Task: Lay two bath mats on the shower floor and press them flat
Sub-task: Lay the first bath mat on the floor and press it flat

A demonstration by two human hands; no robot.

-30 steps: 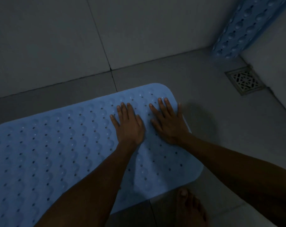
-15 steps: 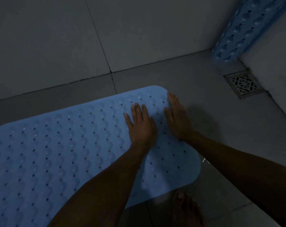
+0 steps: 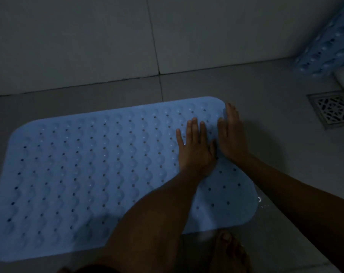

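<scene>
Fingers [image 3: 193, 131] straight, both palms pressing down on the first blue mat [image 3: 88, 174] lying spread across the shower floor [image 3: 265, 107], the second mat [image 3: 328, 46] leaning rolled in the far corner, not yet being laid.

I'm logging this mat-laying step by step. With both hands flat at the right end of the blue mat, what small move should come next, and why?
Probably slide both palms left along the perforated light-blue rubber bath mat. The left hand and right hand press only its right end, so the long left stretch looks unpressed. The second blue mat leans by the wall, not yet laid.
</scene>
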